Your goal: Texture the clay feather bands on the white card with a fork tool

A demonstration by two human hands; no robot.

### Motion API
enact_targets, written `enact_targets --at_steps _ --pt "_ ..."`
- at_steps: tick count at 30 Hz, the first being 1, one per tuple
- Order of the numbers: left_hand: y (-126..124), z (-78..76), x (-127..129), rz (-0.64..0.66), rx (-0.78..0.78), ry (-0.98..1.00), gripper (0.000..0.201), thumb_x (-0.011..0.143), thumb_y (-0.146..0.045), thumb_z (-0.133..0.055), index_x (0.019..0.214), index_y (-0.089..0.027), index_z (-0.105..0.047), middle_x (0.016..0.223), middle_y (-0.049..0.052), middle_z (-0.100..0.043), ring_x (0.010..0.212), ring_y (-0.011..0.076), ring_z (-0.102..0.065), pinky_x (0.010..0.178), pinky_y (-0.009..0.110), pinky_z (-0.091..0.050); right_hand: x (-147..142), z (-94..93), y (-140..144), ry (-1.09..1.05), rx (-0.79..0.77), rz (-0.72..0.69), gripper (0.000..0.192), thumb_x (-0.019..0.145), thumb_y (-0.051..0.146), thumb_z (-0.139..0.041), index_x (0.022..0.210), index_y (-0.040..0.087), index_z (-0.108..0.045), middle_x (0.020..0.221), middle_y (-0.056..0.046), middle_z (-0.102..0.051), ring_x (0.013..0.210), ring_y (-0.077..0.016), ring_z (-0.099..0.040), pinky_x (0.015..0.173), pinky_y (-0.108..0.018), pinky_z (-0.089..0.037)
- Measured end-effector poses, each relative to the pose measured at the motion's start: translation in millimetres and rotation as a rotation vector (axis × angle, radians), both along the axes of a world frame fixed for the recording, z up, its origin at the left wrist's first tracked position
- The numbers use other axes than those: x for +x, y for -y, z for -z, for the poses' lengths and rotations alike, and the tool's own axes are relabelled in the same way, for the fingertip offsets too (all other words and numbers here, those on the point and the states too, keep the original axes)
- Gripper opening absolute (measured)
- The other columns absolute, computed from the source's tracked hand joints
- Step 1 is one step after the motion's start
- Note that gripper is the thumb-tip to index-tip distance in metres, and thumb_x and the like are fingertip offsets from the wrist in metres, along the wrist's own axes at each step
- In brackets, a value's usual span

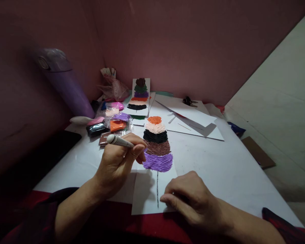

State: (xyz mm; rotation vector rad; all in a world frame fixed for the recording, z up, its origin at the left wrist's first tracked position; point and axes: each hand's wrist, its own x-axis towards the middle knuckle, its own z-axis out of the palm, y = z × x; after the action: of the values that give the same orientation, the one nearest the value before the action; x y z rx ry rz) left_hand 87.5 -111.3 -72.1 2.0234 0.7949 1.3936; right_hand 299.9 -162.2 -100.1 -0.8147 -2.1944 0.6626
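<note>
— Pressing into the purple band of the clay feather, just past the left hand?
— Yes; it grips the tool. Keep strokes light. Right hand, fingers curled, pins the card on the desk.

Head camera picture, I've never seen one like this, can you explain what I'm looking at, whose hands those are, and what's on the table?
There is one picture, taken by a camera worn on a person's head, looking forward and down, so both hands are that person's own. No machine is involved. The left hand grips a pen-like tool, its tip at the edge of a clay feather built in orange, cream, black, brown and purple bands. The right hand presses down the white card under it. On the white table lie small bags of coloured clay, a second finished feather card, loose paper sheets and a purple bottle.
</note>
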Motion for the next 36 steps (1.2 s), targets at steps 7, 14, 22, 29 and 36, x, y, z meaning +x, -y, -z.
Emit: enact_targets --at_steps 7,14,22,29,36 --pt "9.8 1.5 0.5 0.228 0.047 -0.18 0.025 0.092 -0.03 -0.053 0.111 -0.019 -0.066 0.107 0.009 -0.056 0.085 0.0139 -0.06 0.068 0.025 -0.054 2.8 -2.0 -3.8 -0.111 0.327 0.298 0.023 0.087 0.012 -0.06 0.11 0.015 -0.061 0.068 -0.002 -0.061 0.059 -0.0133 -0.054 0.052 -0.025 -0.043" --pt "35.4 5.9 20.8 0.221 0.211 -0.365 0.025 0.089 -0.029 -0.057 0.113 -0.027 -0.064 0.092 0.003 -0.06 0.073 0.0118 -0.061 0.06 0.021 -0.056 -2.2 4.6 1.3 0.08 0.545 0.242 0.015 0.091 0.013 -0.045 0.083 0.019 -0.057 0.063 -0.002 -0.057 0.056 -0.0155 -0.051 0.048 -0.027 -0.04" --pt "47.1 15.0 19.0 0.154 0.498 -0.453 0.006 0.088 -0.015 -0.055 0.087 -0.013 -0.06 0.072 0.004 -0.059 0.059 0.0141 -0.052 0.048 0.026 -0.046 2.3 -4.7 -12.5 -0.013 0.51 0.535 0.01 0.094 0.012 -0.046 0.091 0.02 -0.052 0.07 0.0 -0.059 0.058 -0.0128 -0.056 0.053 -0.025 -0.045" --pt "48.9 29.1 17.5 0.27 0.5 -0.864 0.018 0.091 -0.022 -0.048 0.095 -0.01 -0.062 0.092 0.011 -0.066 0.066 0.018 -0.053 0.052 0.029 -0.049 -3.7 8.5 -36.6 -0.271 -0.137 0.634 0.015 0.091 0.029 -0.056 0.08 0.019 -0.052 0.065 0.003 -0.053 0.053 -0.0102 -0.05 0.049 -0.023 -0.043" --pt "47.8 41.5 18.1 0.225 0.524 -0.814 0.021 0.089 -0.02 -0.052 0.103 -0.008 -0.062 0.105 0.014 -0.067 0.066 0.0183 -0.054 0.049 0.03 -0.047 -12.0 14.5 -36.3 -0.264 -0.268 0.622 0.016 0.09 0.028 -0.057 0.078 0.019 -0.05 0.06 0.006 -0.047 0.05 -0.0089 -0.044 0.047 -0.023 -0.039"
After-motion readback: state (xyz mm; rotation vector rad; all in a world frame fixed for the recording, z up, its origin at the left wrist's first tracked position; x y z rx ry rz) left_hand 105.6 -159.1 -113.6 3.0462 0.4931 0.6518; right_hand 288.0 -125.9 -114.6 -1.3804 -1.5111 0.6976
